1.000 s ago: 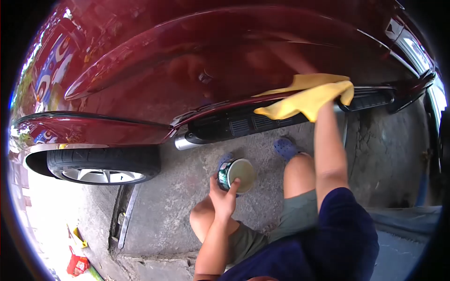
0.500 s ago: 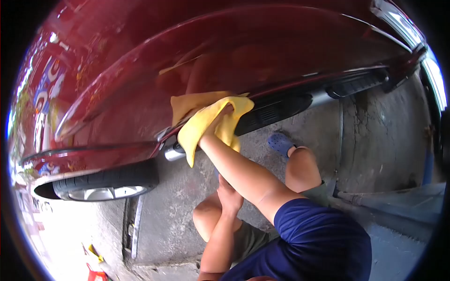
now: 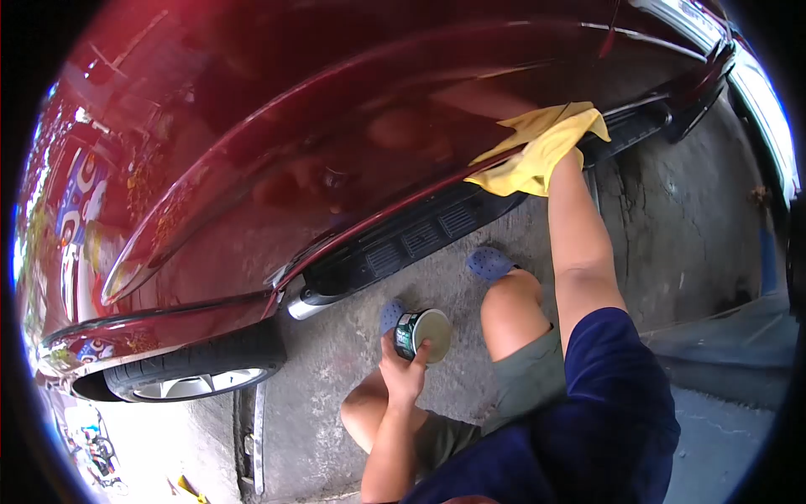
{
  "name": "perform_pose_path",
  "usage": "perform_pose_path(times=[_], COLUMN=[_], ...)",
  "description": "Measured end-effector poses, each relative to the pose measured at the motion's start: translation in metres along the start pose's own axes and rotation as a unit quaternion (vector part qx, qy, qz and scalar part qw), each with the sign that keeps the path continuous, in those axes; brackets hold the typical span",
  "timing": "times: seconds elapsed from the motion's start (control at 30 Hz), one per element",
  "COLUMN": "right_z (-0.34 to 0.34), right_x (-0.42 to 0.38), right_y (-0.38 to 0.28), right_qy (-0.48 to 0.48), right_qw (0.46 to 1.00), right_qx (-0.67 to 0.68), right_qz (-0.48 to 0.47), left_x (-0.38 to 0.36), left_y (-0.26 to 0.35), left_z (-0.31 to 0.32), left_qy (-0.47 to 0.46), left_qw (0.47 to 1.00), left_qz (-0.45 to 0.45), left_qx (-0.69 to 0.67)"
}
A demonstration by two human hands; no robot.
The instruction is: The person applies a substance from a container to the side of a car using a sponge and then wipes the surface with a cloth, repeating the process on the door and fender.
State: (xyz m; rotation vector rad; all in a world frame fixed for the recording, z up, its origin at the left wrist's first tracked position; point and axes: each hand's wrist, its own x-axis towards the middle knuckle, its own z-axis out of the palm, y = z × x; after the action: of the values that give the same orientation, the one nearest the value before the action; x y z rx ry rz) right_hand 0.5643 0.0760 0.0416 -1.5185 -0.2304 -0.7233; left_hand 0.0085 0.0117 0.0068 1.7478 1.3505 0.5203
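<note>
My left hand (image 3: 403,370) grips a round tub (image 3: 434,334) with a dark green label and a pale round top, held above the floor near my knee. Its thumb lies against the edge of that pale top. Farther right, a yellow cloth (image 3: 546,155) drapes over my right hand (image 3: 567,161) and hides most of its fingers. That hand presses the cloth to the lower edge of a red car panel (image 3: 336,143), just above the black side step (image 3: 411,239). The glossy paint reflects the cloth and arm.
A car wheel (image 3: 193,374) stands at the lower left, under the red wheel arch. Below the step lies worn concrete floor (image 3: 319,420). My feet in blue clogs (image 3: 491,263) are close to the step. A grey-blue surface (image 3: 722,437) lies at the right.
My right hand has carried the yellow cloth rightward along the car's lower edge. The tub in my left hand, hidden before behind the right forearm, now shows.
</note>
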Motion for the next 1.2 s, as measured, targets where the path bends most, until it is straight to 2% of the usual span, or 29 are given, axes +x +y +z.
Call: perform_pose_path(times=[0.07, 0.1, 0.17, 0.2, 0.23, 0.3, 0.4, 0.47, 0.53, 0.6, 0.67, 0.73, 0.77, 0.8, 0.87, 0.9, 0.93, 1.0, 1.07, 1.13, 1.2], right_z=[0.008, 0.013, 0.018, 0.016, 0.014, 0.012, -0.028, -0.024, -0.028, -0.036, -0.035, -0.010, -0.033, -0.032, -0.034, -0.038, -0.047, -0.056, -0.050, -0.049, -0.039], right_x=[-0.028, -0.055, -0.123, -0.147, -0.153, -0.164, -0.051, 0.011, 0.044, 0.037, 0.010, -0.017, -0.022, -0.020, -0.011, -0.002, 0.017, 0.071, 0.116, 0.147, 0.156], right_y=[-0.018, -0.033, -0.066, -0.079, -0.083, -0.092, -0.131, -0.125, -0.122, -0.104, -0.083, 0.005, -0.048, -0.054, -0.063, -0.093, -0.134, -0.175, -0.176, -0.182, -0.189], right_qy=[0.043, 0.049, 0.035, 0.011, -0.024, -0.088, -0.209, -0.090, -0.044, -0.082, -0.051, -0.060, -0.087, -0.119, -0.178, -0.158, -0.138, -0.132, -0.095, -0.045, 0.044], right_qw=[0.990, 0.980, 0.963, 0.964, 0.971, 0.979, 0.975, 0.992, 0.974, 0.970, 0.987, 0.994, 0.994, 0.991, 0.952, 0.935, 0.913, 0.889, 0.892, 0.936, 0.982], right_qx=[0.055, 0.086, 0.121, 0.118, 0.079, 0.001, -0.010, 0.020, 0.037, 0.026, 0.045, 0.009, 0.050, 0.024, -0.038, -0.014, 0.008, 0.012, -0.012, -0.010, 0.014], right_qz=[0.124, 0.174, 0.237, 0.239, 0.224, 0.183, 0.074, -0.081, -0.217, -0.229, -0.144, -0.093, 0.045, -0.054, -0.245, -0.316, -0.385, -0.437, -0.441, -0.348, -0.182], left_x=[-0.001, 0.001, 0.003, 0.001, 0.001, -0.001, -0.003, -0.002, -0.002, 0.000, 0.000, -0.003, -0.007, -0.008, -0.015, -0.017, -0.018, -0.019, -0.020, -0.024, -0.025], left_y=[-0.004, -0.010, 0.003, 0.007, 0.007, -0.002, -0.004, -0.010, -0.005, 0.008, 0.011, 0.010, 0.014, 0.016, 0.017, 0.016, 0.015, 0.013, 0.012, 0.011, 0.014], left_z=[0.003, 0.010, 0.015, 0.016, 0.019, 0.023, 0.025, 0.024, 0.022, 0.018, 0.025, 0.030, 0.030, 0.030, 0.031, 0.030, 0.030, 0.027, 0.026, 0.021, 0.022], left_qy=[0.010, 0.005, 0.012, 0.018, 0.028, 0.000, -0.008, -0.011, -0.005, 0.005, 0.010, 0.017, 0.017, 0.014, 0.004, 0.002, -0.002, -0.005, 0.010, 0.021, 0.029], left_qw=[1.000, 0.998, 0.999, 1.000, 0.999, 1.000, 1.000, 1.000, 1.000, 1.000, 0.999, 0.998, 0.998, 0.998, 0.999, 0.999, 0.998, 0.998, 0.997, 0.998, 0.997], left_qz=[0.002, -0.035, -0.014, -0.007, 0.016, -0.007, 0.011, 0.005, 0.006, 0.017, 0.034, 0.067, 0.062, 0.057, 0.043, 0.051, 0.055, 0.064, 0.067, 0.063, 0.062], left_qx=[-0.005, -0.051, -0.026, -0.009, -0.005, -0.011, -0.015, -0.029, -0.025, 0.015, 0.000, 0.000, 0.002, 0.006, 0.017, 0.010, 0.015, 0.025, 0.023, 0.024, 0.016])
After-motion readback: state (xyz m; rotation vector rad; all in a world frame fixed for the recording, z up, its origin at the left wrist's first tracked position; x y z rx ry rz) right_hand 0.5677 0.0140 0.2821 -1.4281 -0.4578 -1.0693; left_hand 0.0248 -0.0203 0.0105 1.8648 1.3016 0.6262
